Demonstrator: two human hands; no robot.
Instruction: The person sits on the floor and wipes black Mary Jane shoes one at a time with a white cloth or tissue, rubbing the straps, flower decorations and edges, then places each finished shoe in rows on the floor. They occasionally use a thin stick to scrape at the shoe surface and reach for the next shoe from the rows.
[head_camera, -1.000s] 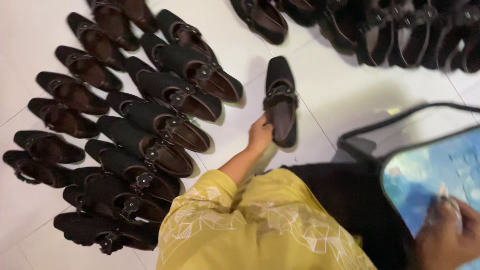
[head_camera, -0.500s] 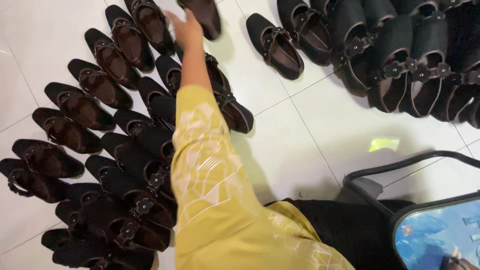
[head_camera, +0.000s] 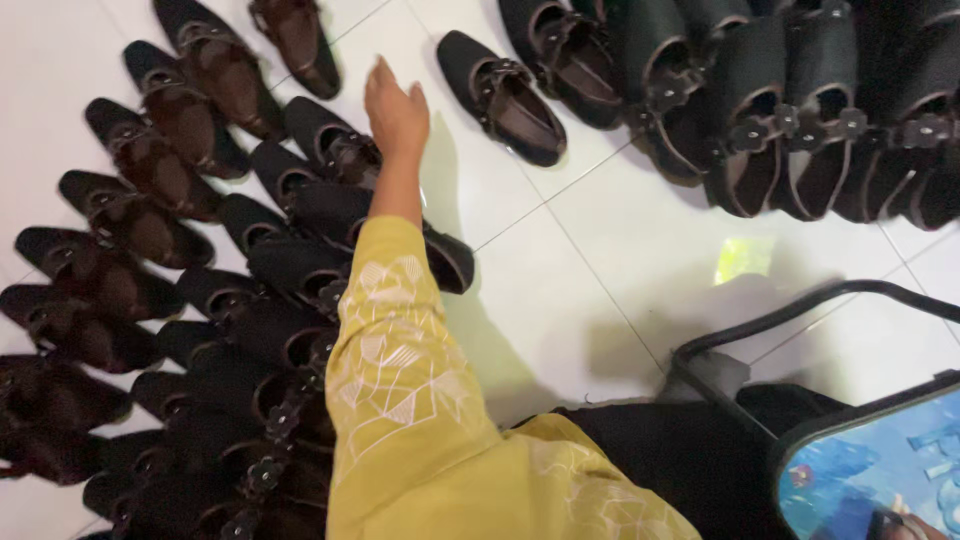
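My left hand (head_camera: 395, 110) reaches out over the white tiled floor (head_camera: 560, 290), fingers apart and holding nothing. It hovers just right of a dark brown shoe (head_camera: 297, 42) at the far end of the left rows. A single black buckled shoe (head_camera: 505, 95) lies to the hand's right. My yellow patterned sleeve (head_camera: 400, 380) crosses over the black shoes (head_camera: 330, 215) of the near row. Only a sliver of my right hand (head_camera: 903, 527) shows at the bottom right edge, on a blue printed bag (head_camera: 870, 470); its grip is hidden.
Two rows of several dark shoes (head_camera: 130, 250) fill the left side. A packed group of black flower-trimmed shoes (head_camera: 790, 120) lines the top right. A black bag frame (head_camera: 800, 300) stands at the lower right, and a small yellow scrap (head_camera: 742, 258) lies on the tiles.
My left hand carried a black shoe up to the far end of the left rows, let it go there, and has drawn back a little, empty.
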